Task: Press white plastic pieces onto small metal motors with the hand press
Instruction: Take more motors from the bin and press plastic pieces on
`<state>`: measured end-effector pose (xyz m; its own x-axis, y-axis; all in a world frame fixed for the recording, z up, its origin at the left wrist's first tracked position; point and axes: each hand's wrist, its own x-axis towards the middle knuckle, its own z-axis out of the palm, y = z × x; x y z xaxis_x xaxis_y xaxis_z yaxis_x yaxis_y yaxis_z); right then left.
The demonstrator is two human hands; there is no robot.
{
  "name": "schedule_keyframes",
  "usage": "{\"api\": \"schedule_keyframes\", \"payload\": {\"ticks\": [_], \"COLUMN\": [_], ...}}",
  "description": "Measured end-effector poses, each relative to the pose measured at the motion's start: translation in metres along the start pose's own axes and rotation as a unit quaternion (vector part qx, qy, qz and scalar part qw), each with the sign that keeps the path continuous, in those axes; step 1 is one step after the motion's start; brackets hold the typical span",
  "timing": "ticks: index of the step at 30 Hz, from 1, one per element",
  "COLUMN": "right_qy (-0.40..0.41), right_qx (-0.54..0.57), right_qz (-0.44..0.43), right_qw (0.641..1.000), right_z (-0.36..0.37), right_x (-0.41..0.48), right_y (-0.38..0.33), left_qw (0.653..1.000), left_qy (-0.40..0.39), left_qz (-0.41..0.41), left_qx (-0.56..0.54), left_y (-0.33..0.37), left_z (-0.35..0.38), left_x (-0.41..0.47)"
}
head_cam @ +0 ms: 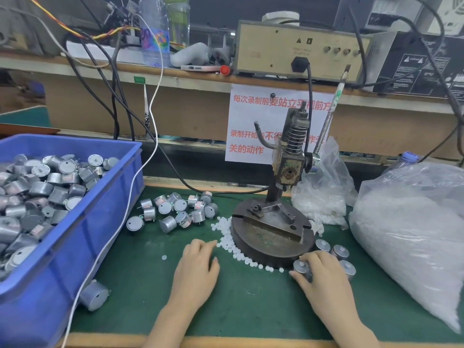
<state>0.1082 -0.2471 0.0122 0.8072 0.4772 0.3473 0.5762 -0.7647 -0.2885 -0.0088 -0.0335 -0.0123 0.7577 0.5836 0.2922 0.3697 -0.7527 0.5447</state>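
Observation:
The hand press (288, 156) stands on a round metal base (272, 232) at the middle of the green mat. Small white plastic pieces (233, 247) lie scattered along the base's left and front edge. My left hand (198, 267) rests on the mat, its fingertips touching the white pieces. My right hand (324, 275) grips a small metal motor (302, 268) standing on the mat at the front right of the base. Three more motors with white pieces on top (339, 254) stand just right of that hand. Loose bare motors (175, 209) lie left of the press.
A blue bin (75, 222) full of motors fills the left. One stray motor (94, 298) lies beside it. A large clear bag of white pieces (411, 234) sits at the right, a smaller bag (324, 194) behind the press. The press lever (329, 116) points up. Cables cross the mat.

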Motion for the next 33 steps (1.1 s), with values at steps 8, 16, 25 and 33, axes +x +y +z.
{"api": "schedule_keyframes", "payload": {"ticks": [8, 16, 25, 33], "right_qy": [0.031, -0.08, -0.17, -0.12], "right_qx": [0.078, 0.049, -0.102, -0.113], "right_qz": [-0.148, -0.253, -0.269, -0.292], "right_qw": [0.985, 0.963, 0.943, 0.942], "right_z": [0.0, 0.038, 0.077, 0.081], "right_x": [0.014, 0.059, 0.103, 0.106], "right_y": [-0.085, -0.195, -0.222, -0.223], "left_qw": [0.987, 0.998, 0.998, 0.999], "left_qy": [-0.028, -0.004, 0.02, 0.029], "left_qz": [0.031, -0.051, -0.002, -0.001], "left_qx": [0.153, 0.02, 0.06, 0.012], "left_y": [0.007, 0.012, -0.002, -0.002], "left_z": [0.005, -0.006, 0.003, 0.002], "left_x": [0.0, 0.003, 0.012, 0.004]}}
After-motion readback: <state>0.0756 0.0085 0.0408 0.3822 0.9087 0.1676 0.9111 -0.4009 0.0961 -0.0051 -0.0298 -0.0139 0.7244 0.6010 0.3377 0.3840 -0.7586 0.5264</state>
